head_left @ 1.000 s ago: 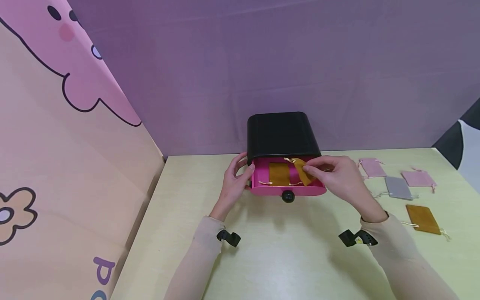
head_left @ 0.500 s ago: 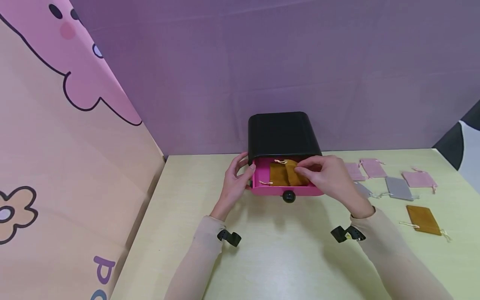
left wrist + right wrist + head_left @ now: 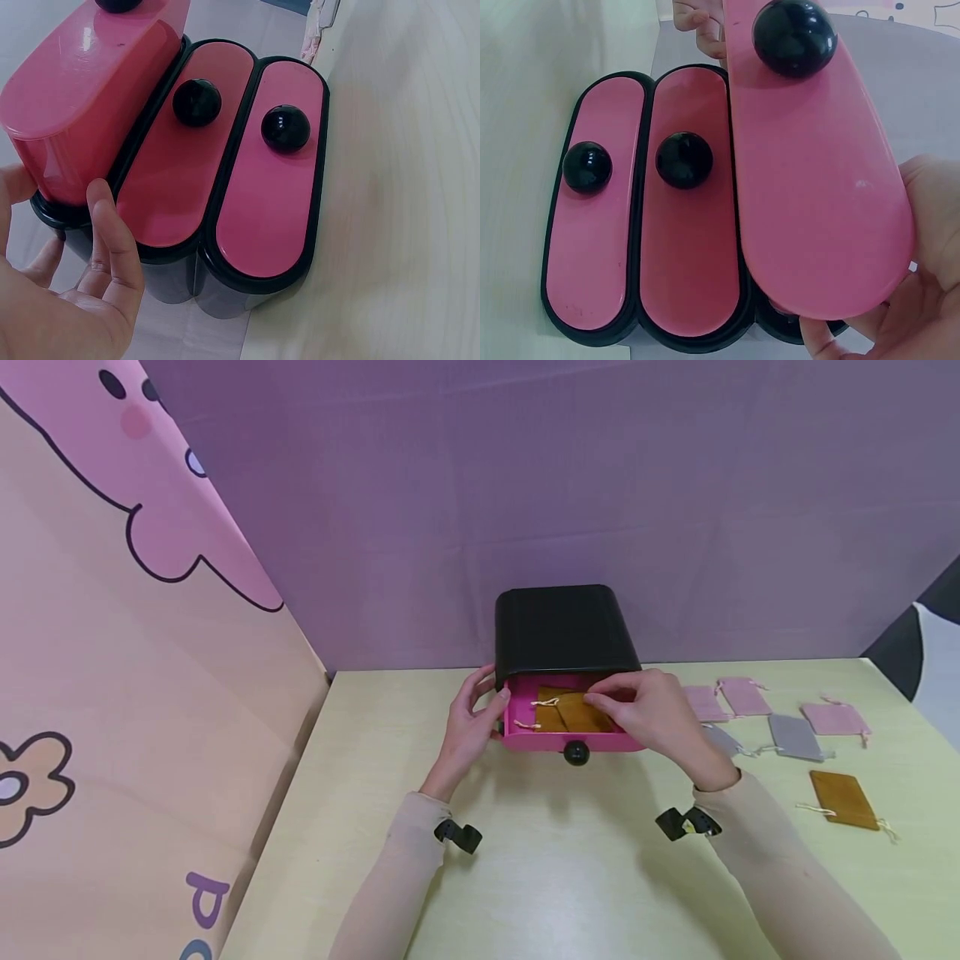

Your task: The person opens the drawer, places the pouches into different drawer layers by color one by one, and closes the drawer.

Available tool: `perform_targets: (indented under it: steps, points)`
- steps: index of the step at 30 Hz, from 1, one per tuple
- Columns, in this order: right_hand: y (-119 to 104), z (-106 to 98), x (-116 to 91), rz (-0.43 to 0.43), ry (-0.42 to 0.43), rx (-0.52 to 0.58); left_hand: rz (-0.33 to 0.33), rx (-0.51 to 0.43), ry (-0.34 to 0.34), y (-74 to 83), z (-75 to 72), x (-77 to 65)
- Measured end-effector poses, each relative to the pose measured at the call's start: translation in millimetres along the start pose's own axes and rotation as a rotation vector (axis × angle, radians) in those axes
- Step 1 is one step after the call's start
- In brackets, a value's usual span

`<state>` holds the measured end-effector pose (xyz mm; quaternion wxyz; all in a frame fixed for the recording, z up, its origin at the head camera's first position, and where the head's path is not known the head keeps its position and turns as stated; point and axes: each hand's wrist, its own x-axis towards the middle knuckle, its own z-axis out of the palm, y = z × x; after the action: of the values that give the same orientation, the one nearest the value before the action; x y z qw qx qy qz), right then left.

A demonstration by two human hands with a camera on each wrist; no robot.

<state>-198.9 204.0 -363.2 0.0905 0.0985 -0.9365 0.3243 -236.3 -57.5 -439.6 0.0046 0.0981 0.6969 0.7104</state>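
A black cabinet (image 3: 566,627) with its pink top drawer (image 3: 525,742) pulled out stands at the back of the table. At its left side, my left hand (image 3: 467,727) holds the casing, thumb by the drawer's left edge. My right hand (image 3: 651,714) reaches over the drawer's right side and pinches a mustard drawstring pouch (image 3: 585,717) lying inside, partly over another mustard pouch (image 3: 549,720). In the right wrist view, the drawer front (image 3: 817,172) hides the pouches, and part of my right hand (image 3: 922,300) shows beside it. The left wrist view shows my left hand (image 3: 82,292) at the drawer's end.
Several drawstring pouches lie to the right on the table: pink pouches (image 3: 744,696), a grey pouch (image 3: 796,737) and a mustard pouch (image 3: 844,799). Two lower drawers, the middle drawer (image 3: 690,247) and bottom drawer (image 3: 592,247), are closed, with round black knobs. A purple curtain (image 3: 525,485) hangs behind.
My right hand has moved left and set the mustard pouch down flatter over the other one in the drawer. My left hand has stayed in place.
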Motion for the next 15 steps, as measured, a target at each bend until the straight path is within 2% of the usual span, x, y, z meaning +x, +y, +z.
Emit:
perform_targets:
  steps: [9,15]
  points:
    - [3.7,0.6,-5.1,-0.027,0.055,0.05,0.004,0.008,-0.005,-0.9,-1.0,0.0]
    - [8.8,-2.7,-11.2,0.0,0.061,0.115,-0.004,0.011,-0.005,-0.3,-0.5,-0.4]
